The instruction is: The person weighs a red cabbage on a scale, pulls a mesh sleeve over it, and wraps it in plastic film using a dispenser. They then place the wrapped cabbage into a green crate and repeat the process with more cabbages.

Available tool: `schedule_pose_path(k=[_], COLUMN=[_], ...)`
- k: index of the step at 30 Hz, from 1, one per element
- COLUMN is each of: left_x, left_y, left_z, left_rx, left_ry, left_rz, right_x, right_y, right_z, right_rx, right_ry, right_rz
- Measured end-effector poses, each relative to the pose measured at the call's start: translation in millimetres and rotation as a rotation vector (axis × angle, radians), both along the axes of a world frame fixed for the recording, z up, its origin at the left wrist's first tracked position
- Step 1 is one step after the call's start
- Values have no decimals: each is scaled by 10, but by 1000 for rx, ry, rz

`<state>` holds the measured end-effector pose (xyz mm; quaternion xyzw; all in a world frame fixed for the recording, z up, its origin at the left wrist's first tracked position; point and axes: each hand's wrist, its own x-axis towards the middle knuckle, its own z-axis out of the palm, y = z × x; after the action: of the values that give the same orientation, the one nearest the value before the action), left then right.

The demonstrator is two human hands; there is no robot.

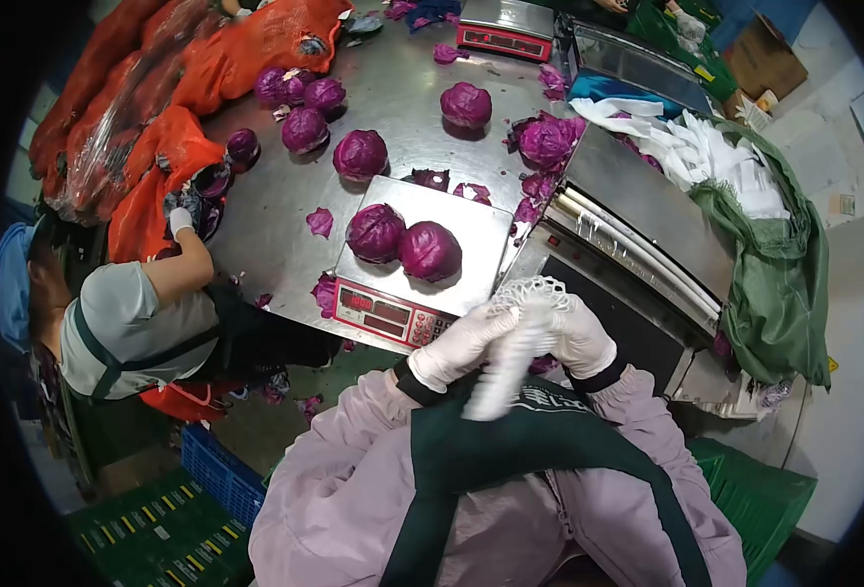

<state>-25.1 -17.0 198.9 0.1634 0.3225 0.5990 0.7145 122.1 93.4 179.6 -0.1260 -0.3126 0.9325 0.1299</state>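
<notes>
In front of my chest, my left hand (463,347) and my right hand (581,338), both in white gloves, are closed on a white foam net sleeve (499,377). Its top edge is spread between my fingers and its lower end hangs down, blurred. Just beyond my hands, two red cabbages (430,250) sit side by side on the pan of a weighing scale (476,220). The red front of the scale, with its display and keys, faces me near my left hand.
More red cabbages (361,155) and loose leaves lie about the metal table (256,210). A wrapping machine (647,245) stands at right, beside a green sack (779,284) of white foam sleeves. At left, a co-worker (138,313) reaches toward orange net bags (158,157). A second scale (505,29) stands farther back.
</notes>
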Motion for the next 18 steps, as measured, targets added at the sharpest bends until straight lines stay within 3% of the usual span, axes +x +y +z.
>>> schedule_pose_path(k=[2,3,5,6,8,9,12,14,16,17,18], left_x=[6,11,-56,27,-62,-79,-122,-152,-119,-146,-107], left_y=[-42,-141,-245,-70,-18,-25,-70,-81,-118,-127,-181], left_z=[21,-187,-288,-384,-343,-380,-357,-363,-299,-319,-298], left_rx=[-27,-25,88,175,52,78,-29,103,77,110,-12], left_ry=[-86,-85,199,149,-315,-328,-476,-774,-606,-794,-636], left_rz=[53,46,225,374,265,244,143,-86,-105,-270,-158], right_x=[42,86,82,96,55,125,164,167,126,107,159], right_y=[-42,-34,-61,-57,-39,36,35,43,109,163,184], right_z=[-49,-100,-159,-154,66,-144,1,56,102,-39,-115], right_rx=[35,61,185,186,-164,-179,-279,-347,-334,-373,-480], right_ry=[-54,-98,-186,-186,-1,211,203,153,394,487,497], right_rz=[-69,-82,-190,-197,-236,-185,-233,-306,-191,-148,-105])
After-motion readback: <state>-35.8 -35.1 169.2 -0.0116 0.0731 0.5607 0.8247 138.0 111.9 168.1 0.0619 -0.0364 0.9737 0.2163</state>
